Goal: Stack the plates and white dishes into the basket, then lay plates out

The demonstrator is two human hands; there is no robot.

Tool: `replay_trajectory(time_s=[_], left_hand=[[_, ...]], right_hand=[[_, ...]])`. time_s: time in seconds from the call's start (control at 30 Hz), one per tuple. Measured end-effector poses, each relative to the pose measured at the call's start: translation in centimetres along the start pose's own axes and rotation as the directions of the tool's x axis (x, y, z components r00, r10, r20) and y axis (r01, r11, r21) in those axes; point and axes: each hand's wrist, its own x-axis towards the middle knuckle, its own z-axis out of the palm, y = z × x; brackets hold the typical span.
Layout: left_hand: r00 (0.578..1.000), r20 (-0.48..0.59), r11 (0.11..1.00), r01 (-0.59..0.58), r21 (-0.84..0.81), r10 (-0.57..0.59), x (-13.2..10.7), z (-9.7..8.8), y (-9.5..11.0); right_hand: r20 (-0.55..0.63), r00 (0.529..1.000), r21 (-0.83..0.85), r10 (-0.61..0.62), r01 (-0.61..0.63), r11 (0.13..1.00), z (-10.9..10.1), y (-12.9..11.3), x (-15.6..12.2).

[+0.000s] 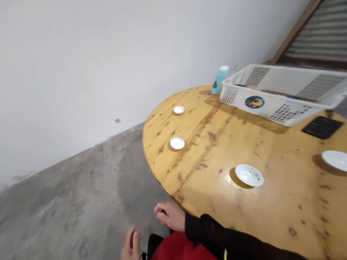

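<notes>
Fingers loosely curled, slightly apart, gripping nothing: left hand (131, 245) clear of the tabletop (282, 206), right hand (171, 216) just beside its rim. Printed white saucer (249, 175) inward from near edge; sweeping black sleeve (230, 240) could knock it.

At seven o'clock, the bottom edge cut off the left hand (131, 248) below its fingers. The dark sleeve (244, 239) left the picture near five. At three, the right edge sliced a plate (336, 160); toward four, the table (292, 202) was cropped. Between two and three, the basket's (240, 102) front side hid most of its contents. The wall fitting (117, 120) at nine was too small to identify.
</notes>
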Motion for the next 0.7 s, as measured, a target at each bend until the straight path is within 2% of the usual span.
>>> replay_trajectory(time_s=[0.07, 0.17, 0.3, 0.37, 0.43, 0.53, 0.63, 0.7], left_hand=[[0.988, 0.123, 0.996, -0.088, -0.019, 0.089, 3.6, 0.9, 4.1], [0.922, 0.299, 0.966, -0.258, 0.007, 0.244, 9.4, 2.6, 10.8], [0.806, 0.446, 0.904, -0.427, -0.017, 0.389, 18.8, 5.7, 20.1], [0.792, 0.477, 0.911, -0.410, -0.049, 0.382, 23.8, 8.1, 24.8], [0.793, 0.509, 0.932, -0.359, -0.052, 0.334, 28.8, 11.5, 29.3], [0.778, 0.551, 0.940, -0.340, -0.035, 0.302, 35.7, 17.7, 35.1], [0.777, 0.567, 0.945, -0.327, -0.008, 0.274, 41.7, 24.3, 39.7], [0.774, 0.577, 0.944, -0.330, 0.014, 0.262, 45.1, 28.6, 42.1]], right_hand=[[-0.122, 0.991, 0.104, 0.057, -0.044, 0.994, -1.7, 1.3, 0.1], [-0.293, 0.937, 0.354, 0.192, -0.080, 0.932, -3.6, 3.3, -0.3], [-0.474, 0.804, 0.592, 0.359, -0.012, 0.806, -4.6, 4.7, -0.5], [-0.530, 0.725, 0.656, 0.440, 0.022, 0.755, -5.0, 4.8, -0.1], [-0.559, 0.641, 0.709, 0.526, 0.040, 0.704, -5.5, 4.6, 0.7], [-0.574, 0.507, 0.762, 0.642, 0.045, 0.646, -6.5, 4.1, 2.0], [-0.557, 0.369, 0.806, 0.744, 0.025, 0.591, -7.3, 3.9, 3.4], [-0.521, 0.309, 0.839, 0.796, 0.015, 0.543, -7.6, 3.9, 4.3]])
